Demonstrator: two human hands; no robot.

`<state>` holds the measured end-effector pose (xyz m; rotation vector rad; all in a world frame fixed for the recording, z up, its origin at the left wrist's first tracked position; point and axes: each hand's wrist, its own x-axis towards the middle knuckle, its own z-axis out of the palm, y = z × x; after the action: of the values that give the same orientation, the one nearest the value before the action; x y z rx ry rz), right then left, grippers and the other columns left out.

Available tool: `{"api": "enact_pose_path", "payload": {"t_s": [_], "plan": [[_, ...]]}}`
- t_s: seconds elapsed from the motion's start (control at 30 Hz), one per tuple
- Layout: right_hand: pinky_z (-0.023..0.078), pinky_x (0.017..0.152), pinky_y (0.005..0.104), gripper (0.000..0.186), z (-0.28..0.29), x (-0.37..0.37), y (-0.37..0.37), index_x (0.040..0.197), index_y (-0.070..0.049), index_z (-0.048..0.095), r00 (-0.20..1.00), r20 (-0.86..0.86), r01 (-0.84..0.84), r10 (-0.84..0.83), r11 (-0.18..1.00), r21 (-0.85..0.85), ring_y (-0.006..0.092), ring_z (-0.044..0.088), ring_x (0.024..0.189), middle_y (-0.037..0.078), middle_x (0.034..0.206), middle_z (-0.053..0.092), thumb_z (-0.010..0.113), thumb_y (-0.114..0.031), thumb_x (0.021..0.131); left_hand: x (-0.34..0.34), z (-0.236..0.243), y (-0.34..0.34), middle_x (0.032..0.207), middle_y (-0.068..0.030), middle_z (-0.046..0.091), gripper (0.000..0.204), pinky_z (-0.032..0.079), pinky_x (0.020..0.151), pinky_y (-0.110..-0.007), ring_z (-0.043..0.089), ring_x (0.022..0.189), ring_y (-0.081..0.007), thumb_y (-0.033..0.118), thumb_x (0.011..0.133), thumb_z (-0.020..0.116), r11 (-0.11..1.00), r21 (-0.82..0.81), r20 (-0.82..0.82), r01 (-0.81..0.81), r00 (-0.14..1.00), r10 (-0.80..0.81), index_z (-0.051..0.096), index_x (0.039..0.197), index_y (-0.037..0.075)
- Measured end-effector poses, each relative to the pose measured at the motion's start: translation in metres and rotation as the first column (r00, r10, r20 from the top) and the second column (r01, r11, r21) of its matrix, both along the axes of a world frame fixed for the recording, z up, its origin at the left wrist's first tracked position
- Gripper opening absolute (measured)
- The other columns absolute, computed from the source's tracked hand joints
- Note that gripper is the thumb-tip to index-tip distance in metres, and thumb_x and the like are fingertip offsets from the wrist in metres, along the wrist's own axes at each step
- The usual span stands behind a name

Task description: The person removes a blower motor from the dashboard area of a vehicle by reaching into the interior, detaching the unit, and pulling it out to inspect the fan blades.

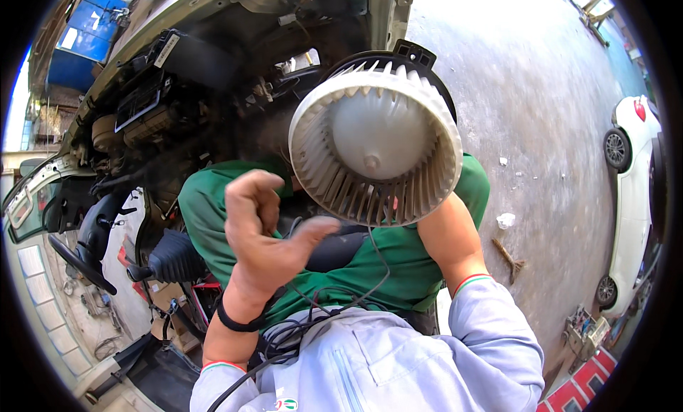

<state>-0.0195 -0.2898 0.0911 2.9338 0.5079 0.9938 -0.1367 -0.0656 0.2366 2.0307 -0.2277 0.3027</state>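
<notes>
A car blower motor with a white finned fan wheel (380, 134) is held up in front of me, its round open side facing me. Behind the wheel shows its black mounting flange (415, 54). My right forearm reaches up behind the blower; the hand (395, 203) is mostly hidden by the fins, with only a bit of skin showing through, and it supports the blower. Just left of the wheel, my left hand (267, 223) is raised and empty, thumb stretched apart from half-curled fingers. It does not seem to touch the wheel.
I sit in a stripped car interior with the dark dashboard cavity (213, 77) ahead. A steering wheel (80, 262) and a gear lever boot (178, 257) are at left. Black cables (313, 325) lie across my lap. A small brush (509, 260) lies on the floor; a white car (633, 206) stands right.
</notes>
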Motion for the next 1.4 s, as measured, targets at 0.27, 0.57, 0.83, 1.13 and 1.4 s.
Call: {"api": "enact_pose_path", "payload": {"t_s": [0.27,0.57,0.83,1.13,1.4], "plan": [[0.048,0.049,0.0289,0.042,0.022,-0.005,-0.002,0.123,0.009,0.057,0.984,-0.060,0.152,-0.165,0.973,-0.176,0.0199,0.059,0.065,0.019,0.094,0.064,0.053,-0.016,0.089,0.022,-0.003,-0.006,0.086,0.0039,0.052,0.054,0.033,0.062,-0.019,0.040,0.073,-0.0026,0.041,0.100,0.064,0.937,-0.333,-0.257,0.110,0.945,-0.202,0.052,0.126,-0.005],[0.048,0.051,0.0297,0.043,0.005,-0.006,0.013,0.124,0.009,0.056,0.971,-0.175,-0.124,0.162,0.969,0.213,0.0212,0.059,0.068,0.020,0.096,0.064,0.053,-0.018,0.090,0.024,-0.002,0.002,0.078,0.0003,0.054,0.031,0.037,0.062,-0.023,0.040,0.070,-0.0069,0.028,0.108,0.050,0.987,-0.159,-0.344,0.039,0.934,-0.092,0.060,0.108,-0.001],[0.048,0.052,0.0304,0.044,0.005,-0.012,0.013,0.125,0.009,0.055,0.952,-0.205,-0.163,0.229,0.942,0.293,0.0224,0.060,0.071,0.021,0.098,0.063,0.052,-0.019,0.092,0.022,-0.009,0.010,0.072,0.0099,0.044,0.040,0.028,0.050,-0.019,0.033,0.058,0.0004,0.033,0.109,0.048,0.991,-0.115,-0.327,0.073,0.939,-0.107,0.058,0.134,0.003],[0.048,0.054,0.0312,0.045,-0.014,0.001,0.017,0.126,0.010,0.054,0.976,0.182,0.157,-0.121,0.967,-0.200,0.0238,0.060,0.075,0.023,0.100,0.062,0.051,-0.021,0.093,0.021,-0.004,0.003,0.073,0.0066,0.047,0.032,0.031,0.057,-0.022,0.035,0.064,-0.0041,0.024,0.107,0.052,0.994,-0.011,-0.217,0.110,0.970,-0.110,0.059,0.125,-0.001],[0.051,0.075,0.0372,0.054,-0.023,0.004,0.022,0.136,0.004,0.049,0.961,-0.234,-0.108,0.145,0.980,0.165,0.0279,0.060,0.101,0.019,0.123,0.059,0.052,-0.034,0.097,0.023,0.008,-0.006,0.074,0.0033,0.048,0.027,0.034,0.059,-0.023,0.037,0.069,-0.0061,0.026,0.106,0.054,0.997,-0.003,-0.216,0.073,0.974,-0.072,0.059,0.102,-0.001]]}}
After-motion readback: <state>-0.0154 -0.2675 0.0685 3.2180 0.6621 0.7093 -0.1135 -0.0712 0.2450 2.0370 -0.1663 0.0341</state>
